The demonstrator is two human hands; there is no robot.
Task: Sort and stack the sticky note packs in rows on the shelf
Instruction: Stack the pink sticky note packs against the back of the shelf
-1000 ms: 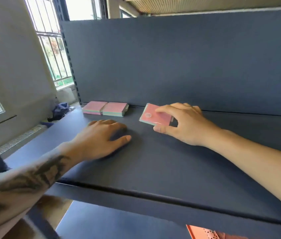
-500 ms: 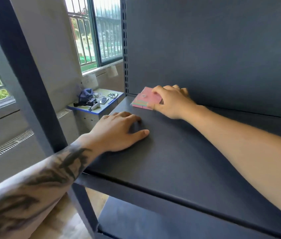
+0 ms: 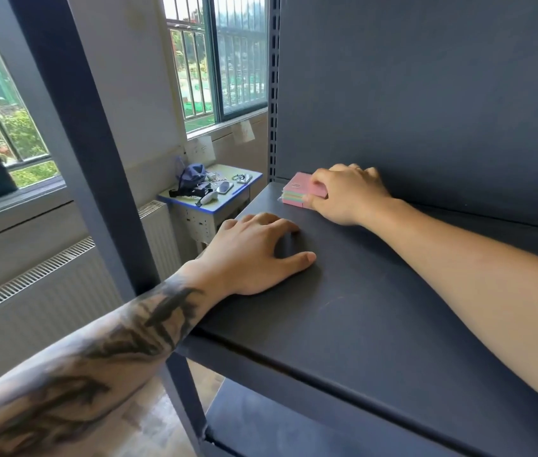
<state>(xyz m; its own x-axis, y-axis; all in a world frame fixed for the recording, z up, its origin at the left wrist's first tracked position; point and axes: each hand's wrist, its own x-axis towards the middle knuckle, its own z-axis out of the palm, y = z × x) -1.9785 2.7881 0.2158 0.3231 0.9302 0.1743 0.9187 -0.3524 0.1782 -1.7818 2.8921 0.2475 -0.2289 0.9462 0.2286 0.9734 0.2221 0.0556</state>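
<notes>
Sticky note packs (image 3: 299, 192), pink on top with green and pink layers below, sit stacked at the back left corner of the dark shelf (image 3: 376, 318), against its rear panel. Left to right: a small surface (image 3: 215, 206) with a bag by the window, the left hand (image 3: 254, 255) resting on the shelf, fingers loosely bent and holding nothing, then the right hand (image 3: 347, 196) gripping the top pack.

A small desk (image 3: 228, 206) stands left of the rack, by a white radiator (image 3: 63, 285) — on it lie a dark pouch (image 3: 191, 174), a phone (image 3: 224, 187) and keys (image 3: 240, 177). Barred windows (image 3: 221, 57) behind.
</notes>
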